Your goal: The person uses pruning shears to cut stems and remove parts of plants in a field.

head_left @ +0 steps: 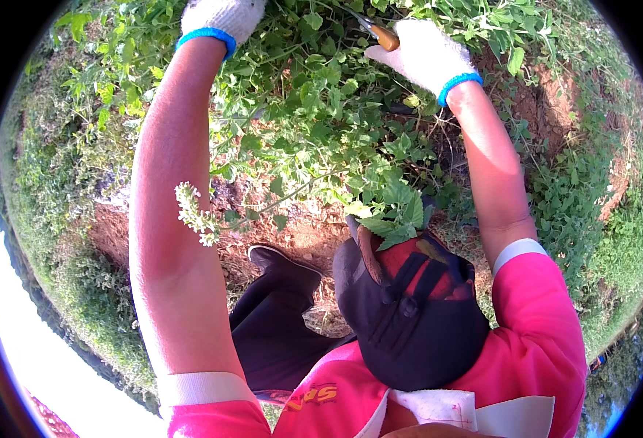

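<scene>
My left hand, in a white knit glove with a blue cuff, reaches into leafy green plants at the top edge. Its fingers are cut off by the frame, so what they hold is hidden. My right hand, in a matching glove, is closed around the brown handle of a small bladed hand tool. The metal blade points up and left into the foliage, its tip hidden among leaves. A stem with a pale flower spike overlaps my left forearm.
Below the plants is reddish-brown soil. A dark shoe and dark trousers show beneath me. A dark, rounded cloth item with a red patterned part and straps sits before my torso. Low greenery spreads at the right.
</scene>
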Tool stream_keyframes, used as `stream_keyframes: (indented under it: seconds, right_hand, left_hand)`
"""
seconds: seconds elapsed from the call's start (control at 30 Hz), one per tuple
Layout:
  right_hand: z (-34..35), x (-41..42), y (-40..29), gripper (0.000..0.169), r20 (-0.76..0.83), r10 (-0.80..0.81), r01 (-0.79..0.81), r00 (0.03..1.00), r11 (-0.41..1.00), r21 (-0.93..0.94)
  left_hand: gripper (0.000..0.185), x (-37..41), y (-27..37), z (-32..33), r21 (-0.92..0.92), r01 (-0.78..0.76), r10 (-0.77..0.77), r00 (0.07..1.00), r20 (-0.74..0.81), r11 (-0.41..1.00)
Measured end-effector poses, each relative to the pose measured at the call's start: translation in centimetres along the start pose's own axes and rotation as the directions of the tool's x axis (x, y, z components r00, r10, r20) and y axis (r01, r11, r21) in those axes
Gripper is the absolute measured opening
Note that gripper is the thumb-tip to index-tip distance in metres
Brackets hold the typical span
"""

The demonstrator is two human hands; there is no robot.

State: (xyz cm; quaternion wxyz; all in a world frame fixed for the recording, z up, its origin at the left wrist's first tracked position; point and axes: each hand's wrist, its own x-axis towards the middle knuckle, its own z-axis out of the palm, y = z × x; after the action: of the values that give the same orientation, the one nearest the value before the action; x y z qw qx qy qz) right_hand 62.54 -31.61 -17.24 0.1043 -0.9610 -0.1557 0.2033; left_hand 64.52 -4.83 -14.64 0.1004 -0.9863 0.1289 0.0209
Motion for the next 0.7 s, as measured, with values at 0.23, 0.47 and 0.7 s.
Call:
stream_keyframes:
  seconds: [0.23, 0.47, 0.7]
  right_hand:
    - [0.3, -2.1, 0.6, 0.052, 0.022, 0.07, -0.072, 0.997, 0.994, 0.076]
    - [-0.4, 0.0, 0.2, 0.062, 0.038, 0.025, -0.025, 0.999, 1.0, 0.011]
    - [-1.2, -0.8, -0.5, 0.051, -0.018, 0.075, -0.075, 0.997, 0.996, 0.042]
  left_hand:
    - [0.039, 0.1, 0.7, -1.0, -0.09, 0.089, -0.085, 0.995, 0.042, 0.992]
    - [0.039, 0.1, 0.8, -1.2, -0.108, 0.109, -0.105, 0.994, 0.041, 0.988]
    - [0.042, 1.5, 1.1, 1.3, -0.137, 0.009, -0.015, 0.999, -0.038, 0.991]
